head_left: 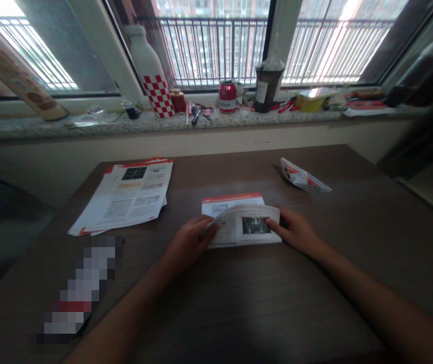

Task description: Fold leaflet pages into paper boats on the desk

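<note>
Bright daylight glares through the window [216,48], leaving the table [246,303] dim.

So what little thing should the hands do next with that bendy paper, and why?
Probably, the left hand should gently press down the near side of the paper, because it curves up there, while the right hand holds the other end with its thumb on top.

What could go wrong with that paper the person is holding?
1. The paper bulges up beside the left hand, so pressing there might make a crooked crease.
2. The right hand grips the other end, so tugging both ways might tear it.
3. The left forearm is close to the blurred-out thing and might bump it.
</note>
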`<state>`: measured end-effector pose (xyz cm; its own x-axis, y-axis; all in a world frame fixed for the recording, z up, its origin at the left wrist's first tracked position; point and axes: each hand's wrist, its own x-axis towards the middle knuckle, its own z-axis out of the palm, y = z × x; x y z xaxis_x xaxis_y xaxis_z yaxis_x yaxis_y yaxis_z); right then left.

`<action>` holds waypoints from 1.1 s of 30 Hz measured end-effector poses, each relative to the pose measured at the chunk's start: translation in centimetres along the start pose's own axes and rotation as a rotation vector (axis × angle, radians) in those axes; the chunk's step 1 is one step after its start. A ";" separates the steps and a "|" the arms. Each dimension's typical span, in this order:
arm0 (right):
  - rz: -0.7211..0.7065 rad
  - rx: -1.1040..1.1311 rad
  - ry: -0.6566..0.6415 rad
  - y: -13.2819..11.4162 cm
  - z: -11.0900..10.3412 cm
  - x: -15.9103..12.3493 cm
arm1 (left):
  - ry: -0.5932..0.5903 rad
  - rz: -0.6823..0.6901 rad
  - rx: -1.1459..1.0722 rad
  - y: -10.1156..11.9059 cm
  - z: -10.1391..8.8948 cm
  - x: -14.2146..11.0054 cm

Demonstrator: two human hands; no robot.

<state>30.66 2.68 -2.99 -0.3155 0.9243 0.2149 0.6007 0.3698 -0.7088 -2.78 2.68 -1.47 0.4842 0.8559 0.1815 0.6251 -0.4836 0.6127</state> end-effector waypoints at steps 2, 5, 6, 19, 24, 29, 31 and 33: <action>-0.083 -0.066 0.012 0.1 0.2 0.5 | 0.031 0.019 0.061 -0.5 0.2 0.2; -0.145 -0.113 0.002 0.3 0.6 1.0 | 0.034 0.015 0.164 -1.3 0.6 0.3; -0.146 -0.123 -0.004 0.4 0.7 1.1 | 0.027 0.012 0.192 -1.5 0.7 0.3; -0.149 -0.185 -0.030 0.3 0.6 1.0 | 0.010 -0.020 0.261 -0.9 0.2 0.1; -0.184 -0.221 0.013 0.8 0.8 1.1 | 0.014 0.000 0.344 -1.7 0.3 0.2; -0.224 -0.292 -0.033 1.5 1.0 1.1 | -0.077 0.045 0.367 -2.3 0.4 0.3; -0.222 -0.321 -0.046 1.5 1.0 1.0 | -0.082 0.037 0.365 -2.1 0.3 0.3; -0.222 -0.341 -0.052 1.2 1.0 0.9 | -0.083 0.036 0.371 -1.8 0.1 0.3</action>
<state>30.36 3.92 -4.34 -0.4961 0.8157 0.2974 0.7202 0.5780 -0.3838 -3.73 3.77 -2.56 0.5484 0.8268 0.1252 0.7787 -0.5595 0.2838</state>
